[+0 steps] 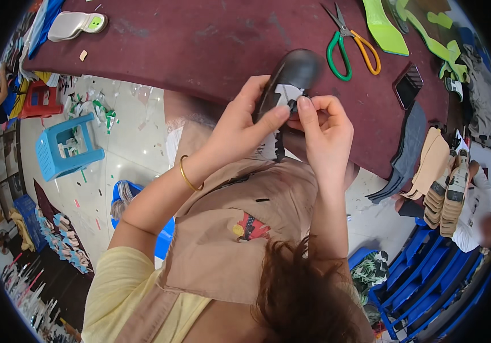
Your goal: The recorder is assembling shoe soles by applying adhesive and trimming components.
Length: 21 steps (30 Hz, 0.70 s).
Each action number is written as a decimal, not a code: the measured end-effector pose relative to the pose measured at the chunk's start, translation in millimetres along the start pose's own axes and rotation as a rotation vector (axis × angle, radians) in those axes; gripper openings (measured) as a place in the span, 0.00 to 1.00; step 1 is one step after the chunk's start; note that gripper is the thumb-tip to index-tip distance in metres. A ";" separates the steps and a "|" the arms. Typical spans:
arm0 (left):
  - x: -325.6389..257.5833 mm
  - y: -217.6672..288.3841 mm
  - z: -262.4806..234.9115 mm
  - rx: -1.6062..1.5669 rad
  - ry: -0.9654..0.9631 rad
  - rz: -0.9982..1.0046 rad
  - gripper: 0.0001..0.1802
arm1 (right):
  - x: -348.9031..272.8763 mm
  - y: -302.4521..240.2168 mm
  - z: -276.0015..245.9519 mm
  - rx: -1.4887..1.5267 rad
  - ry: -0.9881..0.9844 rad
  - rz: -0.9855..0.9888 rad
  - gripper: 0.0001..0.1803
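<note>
our fingers pinch the white patch on the black shoe near the scissors; a loose grip could skew it.

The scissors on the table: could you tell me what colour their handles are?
The scissors have one green and one orange handle; head view.

— How much of the black shoe can you see?

— Only its toe and one side; the rest lies behind the hands, left and right. The dark strip hanging below it disappears behind the right palm.

— And the top of the frame?

— The green shoe sole is cut off by the edge, and the desk too.

— Lower right?

— A person sits there, half behind the stacked soles; their hands can't be seen.
</note>
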<state>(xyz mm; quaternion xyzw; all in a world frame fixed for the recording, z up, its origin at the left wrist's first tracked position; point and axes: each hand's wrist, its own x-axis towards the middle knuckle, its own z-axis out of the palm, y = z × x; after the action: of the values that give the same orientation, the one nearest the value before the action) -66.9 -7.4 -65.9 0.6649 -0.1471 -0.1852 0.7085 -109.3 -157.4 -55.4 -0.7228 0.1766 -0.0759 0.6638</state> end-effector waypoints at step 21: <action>4.8 10.5 -2.9 -0.133 -0.077 -0.013 0.21 | -4.1 -24.4 -0.7 0.179 -0.106 0.066 0.11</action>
<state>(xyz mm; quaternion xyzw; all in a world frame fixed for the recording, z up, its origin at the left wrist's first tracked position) -60.6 -6.5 -55.9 0.6099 -0.1572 -0.2244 0.7436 -109.6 -155.2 -30.8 -0.6576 0.1575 -0.0309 0.7361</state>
